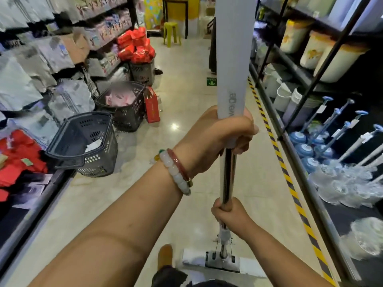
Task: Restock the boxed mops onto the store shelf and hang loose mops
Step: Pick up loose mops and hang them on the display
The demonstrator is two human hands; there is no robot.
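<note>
I hold a loose flat mop (pixel 228 179) upright in the aisle. Its shiny metal pole runs up into a white sleeve (pixel 232 59), and its flat white head (pixel 221 262) rests on the floor by my foot. My left hand (pixel 223 133), with bead bracelets on the wrist, is wrapped around the lower end of the white sleeve. My right hand (pixel 230 214) grips the metal pole lower down, just above the head's joint. On the right, the bottom shelf (pixel 306 183) holds several spin mops (pixel 331 141) with blue hubs and white fringe heads lying on it.
Dark plastic baskets (pixel 87 146) stand along the left shelf, one heaped with red packs (pixel 136 46). A red box (pixel 152 105) leans on a basket. White buckets and tubs (pixel 323 50) fill the upper right shelves. A green stool (pixel 171 33) stands far down the tiled aisle.
</note>
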